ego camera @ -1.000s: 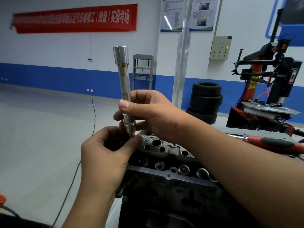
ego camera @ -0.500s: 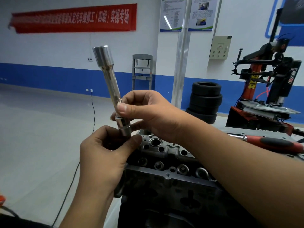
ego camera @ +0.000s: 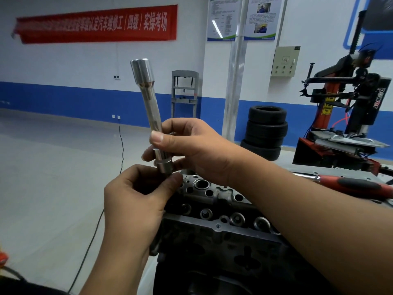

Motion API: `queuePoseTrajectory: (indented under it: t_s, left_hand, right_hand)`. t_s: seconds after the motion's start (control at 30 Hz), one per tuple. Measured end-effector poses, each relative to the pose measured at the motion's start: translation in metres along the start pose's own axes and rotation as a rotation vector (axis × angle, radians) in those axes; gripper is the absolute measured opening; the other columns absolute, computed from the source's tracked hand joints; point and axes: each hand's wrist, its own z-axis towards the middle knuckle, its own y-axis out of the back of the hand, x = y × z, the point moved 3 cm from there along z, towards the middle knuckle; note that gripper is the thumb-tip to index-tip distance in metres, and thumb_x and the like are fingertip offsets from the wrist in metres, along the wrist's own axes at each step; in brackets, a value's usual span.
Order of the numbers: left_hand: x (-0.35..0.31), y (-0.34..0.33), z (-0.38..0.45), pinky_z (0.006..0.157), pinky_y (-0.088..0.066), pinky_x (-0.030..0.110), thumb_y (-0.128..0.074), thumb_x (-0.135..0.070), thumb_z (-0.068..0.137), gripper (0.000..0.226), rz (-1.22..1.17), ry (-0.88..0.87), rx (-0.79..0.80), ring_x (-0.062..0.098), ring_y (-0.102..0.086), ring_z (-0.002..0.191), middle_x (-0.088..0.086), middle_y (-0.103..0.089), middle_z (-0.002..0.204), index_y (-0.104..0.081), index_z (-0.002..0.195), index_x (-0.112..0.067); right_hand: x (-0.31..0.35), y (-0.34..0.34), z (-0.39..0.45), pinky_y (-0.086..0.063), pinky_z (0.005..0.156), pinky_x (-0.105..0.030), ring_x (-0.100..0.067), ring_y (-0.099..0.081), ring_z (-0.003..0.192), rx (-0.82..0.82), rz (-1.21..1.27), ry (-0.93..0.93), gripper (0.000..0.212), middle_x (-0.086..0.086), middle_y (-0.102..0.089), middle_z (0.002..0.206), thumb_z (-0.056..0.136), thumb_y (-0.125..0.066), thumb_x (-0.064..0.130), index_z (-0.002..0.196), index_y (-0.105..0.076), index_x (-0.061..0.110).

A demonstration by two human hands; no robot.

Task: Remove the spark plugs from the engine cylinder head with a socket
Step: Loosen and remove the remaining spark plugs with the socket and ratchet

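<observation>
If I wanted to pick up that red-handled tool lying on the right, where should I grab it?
Probably by the dark grip section of the red-handled tool, coming down from above: it lies flat on the bench, the handle is thick, and its metal shaft runs behind the right hand's forearm.

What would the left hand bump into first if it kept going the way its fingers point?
Probably the socket. The left hand has its fingertips curled at the socket's lower end, just above the cylinder head. Whether they already touch it is unclear, because the right hand holds the same tool.
</observation>
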Motion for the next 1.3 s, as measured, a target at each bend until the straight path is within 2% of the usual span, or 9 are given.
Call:
queuePoseTrajectory:
  t_s: [0.17, 0.27, 0.33, 0.57, 0.83, 0.97, 1.1, 1.2, 1.3]
  left_hand:
    - [0.0041, -0.0007, 0.0019, 0.081, -0.058, 0.040, -0.091, -0.041, 0.076, 0.015, 0.001, -0.001, 0.074, 0.011, -0.078, 0.080, -0.008, -0.081, 0.084, -0.081, 0.087, -0.044]
    - [0.0055, -0.0016, 0.0024, 0.086, -0.059, 0.046, -0.073, -0.036, 0.082, 0.016, -0.037, 0.019, 0.119, 0.018, -0.079, 0.088, -0.006, -0.082, 0.090, -0.083, 0.092, -0.044]
    - [0.0061, -0.0008, 0.0026, 0.088, -0.060, 0.049, -0.078, -0.030, 0.088, 0.016, -0.022, 0.018, 0.100, 0.020, -0.079, 0.089, -0.006, -0.082, 0.089, -0.082, 0.091, -0.044]
    - [0.0078, 0.0010, 0.0032, 0.072, -0.054, 0.034, -0.090, -0.018, 0.076, 0.026, 0.028, 0.016, 0.002, 0.009, -0.076, 0.071, -0.008, -0.079, 0.079, -0.077, 0.085, -0.039]
    - [0.0062, -0.0020, 0.0037, 0.083, -0.058, 0.045, -0.074, -0.020, 0.095, 0.025, 0.019, 0.001, 0.130, 0.016, -0.079, 0.083, -0.006, -0.081, 0.086, -0.082, 0.090, -0.043]
    - [0.0058, -0.0002, 0.0027, 0.075, -0.059, 0.041, -0.089, -0.030, 0.073, 0.016, 0.020, 0.016, 0.033, 0.012, -0.076, 0.071, -0.006, -0.078, 0.077, -0.078, 0.081, -0.037]
    - [0.0031, 0.0007, 0.0024, 0.069, -0.054, 0.033, -0.086, -0.052, 0.054, 0.033, 0.003, 0.012, 0.010, 0.013, -0.076, 0.069, -0.003, -0.078, 0.076, -0.078, 0.082, -0.036]
    - [0.0042, -0.0014, 0.0027, 0.081, -0.058, 0.040, -0.089, -0.037, 0.079, 0.017, -0.032, 0.003, 0.091, 0.013, -0.079, 0.084, -0.006, -0.081, 0.088, -0.081, 0.091, -0.044]
    - [0.0070, -0.0008, 0.0031, 0.086, -0.058, 0.045, -0.073, -0.018, 0.097, 0.029, 0.000, -0.002, 0.121, 0.016, -0.079, 0.088, -0.006, -0.082, 0.091, -0.082, 0.092, -0.045]
  right_hand:
    - [-0.0001, -0.0003, 0.0003, -0.057, 0.074, -0.035, -0.021, -0.069, 0.081, -0.013, -0.019, -0.004, 0.012, -0.010, -0.077, 0.096, 0.102, -0.063, 0.023, 0.093, -0.062, 0.015]
    - [0.0008, -0.0006, 0.0002, -0.058, 0.074, -0.036, -0.027, -0.066, 0.086, -0.030, -0.007, -0.017, 0.016, -0.008, -0.076, 0.096, 0.106, -0.056, 0.024, 0.098, -0.061, 0.010]
    - [0.0011, -0.0006, 0.0000, -0.057, 0.074, -0.035, -0.028, -0.064, 0.088, -0.030, -0.001, -0.027, 0.019, -0.007, -0.076, 0.097, 0.107, -0.054, 0.025, 0.100, -0.062, 0.009]
    - [0.0012, -0.0019, -0.0002, -0.055, 0.071, -0.033, -0.021, -0.067, 0.078, -0.048, 0.006, -0.003, 0.010, -0.008, -0.073, 0.086, 0.099, -0.067, 0.022, 0.093, -0.063, 0.015]
    - [0.0030, -0.0009, 0.0007, -0.055, 0.068, -0.031, -0.024, -0.068, 0.085, -0.043, 0.064, 0.008, 0.018, -0.010, -0.076, 0.098, 0.103, -0.060, 0.025, 0.091, -0.064, 0.012]
    - [0.0017, -0.0012, 0.0013, -0.057, 0.073, -0.033, -0.024, -0.068, 0.082, -0.025, 0.086, -0.017, 0.018, -0.008, -0.074, 0.090, 0.097, -0.063, 0.032, 0.094, -0.067, 0.014]
    - [0.0008, 0.0002, 0.0011, -0.057, 0.072, -0.035, -0.026, -0.069, 0.081, -0.042, 0.085, 0.001, 0.014, -0.011, -0.075, 0.090, 0.095, -0.067, 0.028, 0.087, -0.062, 0.018]
    - [0.0016, 0.0006, 0.0015, -0.056, 0.076, -0.038, -0.026, -0.067, 0.085, -0.044, 0.081, 0.016, 0.016, -0.010, -0.075, 0.094, 0.096, -0.064, 0.029, 0.087, -0.063, 0.015]
    - [0.0017, 0.0010, 0.0017, -0.056, 0.076, -0.035, -0.021, -0.065, 0.084, -0.046, 0.079, -0.003, 0.020, -0.008, -0.075, 0.096, 0.103, -0.058, 0.029, 0.096, -0.068, 0.013]
